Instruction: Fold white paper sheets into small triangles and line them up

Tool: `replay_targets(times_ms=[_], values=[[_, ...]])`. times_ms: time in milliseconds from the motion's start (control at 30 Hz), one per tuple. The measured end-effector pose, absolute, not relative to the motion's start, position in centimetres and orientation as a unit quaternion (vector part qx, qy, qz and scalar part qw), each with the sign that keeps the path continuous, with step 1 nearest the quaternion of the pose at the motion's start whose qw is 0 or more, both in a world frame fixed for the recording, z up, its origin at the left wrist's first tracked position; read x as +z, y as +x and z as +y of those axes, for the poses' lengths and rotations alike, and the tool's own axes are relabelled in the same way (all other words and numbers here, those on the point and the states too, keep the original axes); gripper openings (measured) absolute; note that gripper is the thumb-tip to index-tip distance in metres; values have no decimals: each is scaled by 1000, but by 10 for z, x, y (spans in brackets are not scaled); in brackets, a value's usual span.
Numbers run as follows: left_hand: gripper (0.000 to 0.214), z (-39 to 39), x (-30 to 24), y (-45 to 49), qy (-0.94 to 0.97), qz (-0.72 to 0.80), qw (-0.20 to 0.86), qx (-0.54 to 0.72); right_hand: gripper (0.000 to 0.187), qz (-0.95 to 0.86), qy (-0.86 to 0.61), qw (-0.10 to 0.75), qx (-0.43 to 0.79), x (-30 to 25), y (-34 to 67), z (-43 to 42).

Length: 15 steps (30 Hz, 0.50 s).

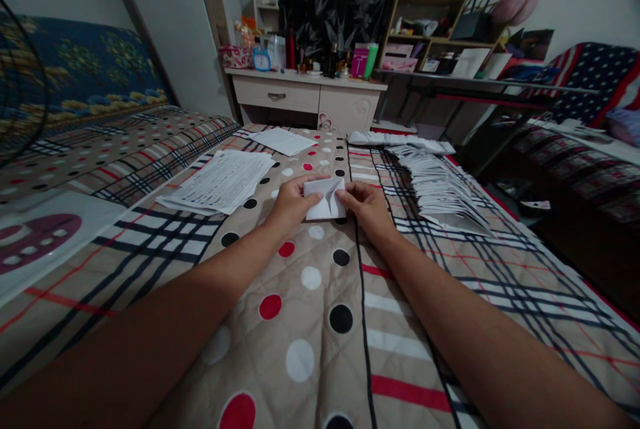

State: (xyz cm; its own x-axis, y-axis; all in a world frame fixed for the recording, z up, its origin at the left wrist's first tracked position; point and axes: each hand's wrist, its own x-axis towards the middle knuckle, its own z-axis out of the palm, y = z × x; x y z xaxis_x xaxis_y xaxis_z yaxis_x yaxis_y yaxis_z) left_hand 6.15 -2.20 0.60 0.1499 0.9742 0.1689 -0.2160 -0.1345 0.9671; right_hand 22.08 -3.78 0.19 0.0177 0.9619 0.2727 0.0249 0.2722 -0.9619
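Between my two hands is a small white folded paper [323, 208], its folds opening toward the middle. My left hand [293, 204] grips its left side, thumb on the front face. With thumb and fingers closed, my right hand [369, 208] pinches the right edge. To the left lies a stack of printed sheets [220, 179], and a single white sheet [284, 141] rests beyond it. On the right, a long row of folded papers [440, 186] leans packed together, with another row of folded papers [400, 141] behind it.
Everything lies on a bed with a dotted and plaid quilted cover [310, 309]. A white bag with a purple print [45, 236] is at the far left. Beyond the bed stand a cream dresser [280, 92] crowded with bottles and a shelf desk [490, 82].
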Motion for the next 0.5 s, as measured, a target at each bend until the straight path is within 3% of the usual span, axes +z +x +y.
replay_targets(times_ms=[300,500], values=[[72,-23,10,54,577,315,581,479,27,-548,-446,556,438,-2,223,-36],[63,-18,3,55,636,312,524,473,25,-537,-463,573,411,-2,223,-36]])
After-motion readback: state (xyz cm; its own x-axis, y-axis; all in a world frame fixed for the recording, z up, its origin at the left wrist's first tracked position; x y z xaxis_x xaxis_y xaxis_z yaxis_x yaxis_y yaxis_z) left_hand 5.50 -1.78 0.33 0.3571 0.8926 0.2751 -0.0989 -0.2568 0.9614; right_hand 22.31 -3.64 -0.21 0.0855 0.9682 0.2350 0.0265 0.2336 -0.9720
